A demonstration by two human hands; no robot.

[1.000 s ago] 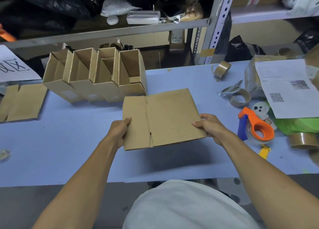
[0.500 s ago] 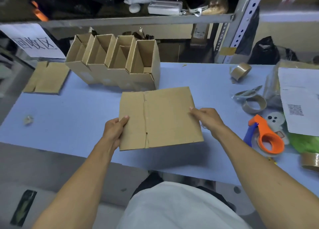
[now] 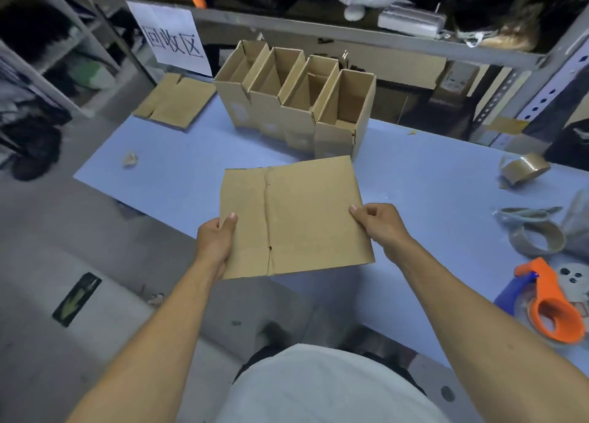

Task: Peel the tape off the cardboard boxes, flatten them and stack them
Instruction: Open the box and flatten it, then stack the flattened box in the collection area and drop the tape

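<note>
I hold a flattened brown cardboard box point(image 3: 306, 218) level above the near edge of the blue table point(image 3: 430, 193). My left hand point(image 3: 215, 239) grips its left edge, thumb on top. My right hand point(image 3: 379, 223) pinches its right edge. Behind it, several open cardboard boxes point(image 3: 296, 104) stand in a slanted row on the table. At the table's far left corner lies a flattened cardboard stack point(image 3: 175, 102).
An orange and blue tape dispenser point(image 3: 548, 304) lies at the right, with brown tape rolls point(image 3: 526, 167) and spent tape rings point(image 3: 535, 238) beyond it. A crumpled tape scrap point(image 3: 130, 160) sits at the left. A metal shelf point(image 3: 366, 37) overhangs the table's back, with a paper sign point(image 3: 172, 37).
The view has swung left and the flattened box has shifted left with both hands still on its edges. The flattened stack at the far left corner has come closer to centre.
</note>
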